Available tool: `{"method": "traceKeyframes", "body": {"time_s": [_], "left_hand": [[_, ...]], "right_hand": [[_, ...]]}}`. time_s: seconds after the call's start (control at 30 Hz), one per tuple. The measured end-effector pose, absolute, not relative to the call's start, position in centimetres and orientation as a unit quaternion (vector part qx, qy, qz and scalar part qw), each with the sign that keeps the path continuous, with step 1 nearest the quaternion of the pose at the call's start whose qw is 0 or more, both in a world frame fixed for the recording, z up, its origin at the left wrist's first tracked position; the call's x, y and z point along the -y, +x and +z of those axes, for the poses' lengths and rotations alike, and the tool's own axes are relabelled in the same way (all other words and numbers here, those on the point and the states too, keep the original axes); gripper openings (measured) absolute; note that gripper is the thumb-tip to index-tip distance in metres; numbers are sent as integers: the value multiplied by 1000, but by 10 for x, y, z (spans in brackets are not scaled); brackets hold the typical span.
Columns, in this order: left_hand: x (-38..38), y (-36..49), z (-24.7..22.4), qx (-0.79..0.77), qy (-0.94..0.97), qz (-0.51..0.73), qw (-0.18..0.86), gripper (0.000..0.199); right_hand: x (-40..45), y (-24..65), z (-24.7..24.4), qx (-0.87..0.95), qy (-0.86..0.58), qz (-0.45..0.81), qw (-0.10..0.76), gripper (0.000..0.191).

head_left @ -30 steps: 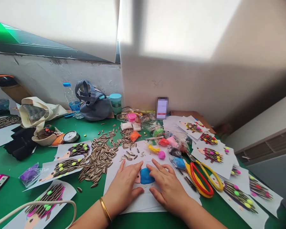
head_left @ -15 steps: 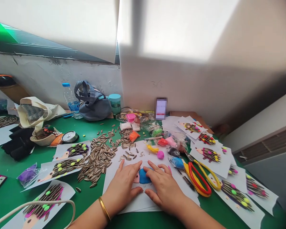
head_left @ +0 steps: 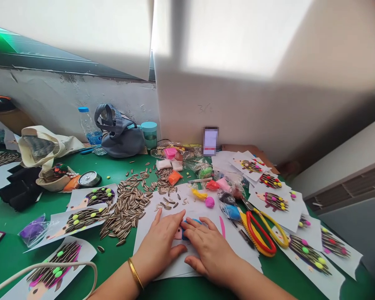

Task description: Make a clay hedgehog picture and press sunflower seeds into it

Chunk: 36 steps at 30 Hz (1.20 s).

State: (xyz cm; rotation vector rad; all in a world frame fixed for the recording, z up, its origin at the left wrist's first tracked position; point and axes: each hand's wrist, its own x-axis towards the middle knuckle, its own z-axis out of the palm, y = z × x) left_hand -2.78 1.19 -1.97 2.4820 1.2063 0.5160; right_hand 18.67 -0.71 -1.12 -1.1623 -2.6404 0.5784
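Observation:
Both hands rest on a stack of white paper (head_left: pixel 171 266). My left hand (head_left: pixel 164 235) lies with fingers stretched out, beside a small pink clay face (head_left: pixel 178 233). The fingers of my right hand (head_left: pixel 204 246) are spread over a flat blue clay piece (head_left: pixel 195 220), covering most of it. Above the hands on the paper lie a magenta clay ball (head_left: pixel 209 202), a yellow clay piece (head_left: pixel 199 193) and some loose sunflower seeds (head_left: pixel 168 204). A thin pink clay strip (head_left: pixel 222 227) is to the right of my right hand.
A heap of sunflower seeds (head_left: pixel 126 208) lies left of the paper. Scissors (head_left: pixel 262 233) with red and yellow handles lie at right. Finished hedgehog pictures (head_left: pixel 90 216) flank both sides. A phone (head_left: pixel 210 141) leans on the wall; a white cable (head_left: pixel 90 266) crosses the lower left.
My right hand has shifted slightly left, over more of the blue clay, uncovering the pink strip. My left hand has stayed nearly in place. The view has moved a little.

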Motion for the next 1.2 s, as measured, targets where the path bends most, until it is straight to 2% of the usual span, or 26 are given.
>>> {"method": "traceKeyframes", "body": {"time_s": [0.17,0.4,1.2], "left_hand": [[-12,-28,-20,-427,871,173,170,93],[-12,-29,-20,-424,875,170,163,95],[-12,-30,-24,-421,876,178,153,96]], "right_hand": [[6,189,-19,900,-377,184,119,69],[9,188,-22,903,-380,159,121,72],[10,192,-18,901,-381,164,126,57]]}}
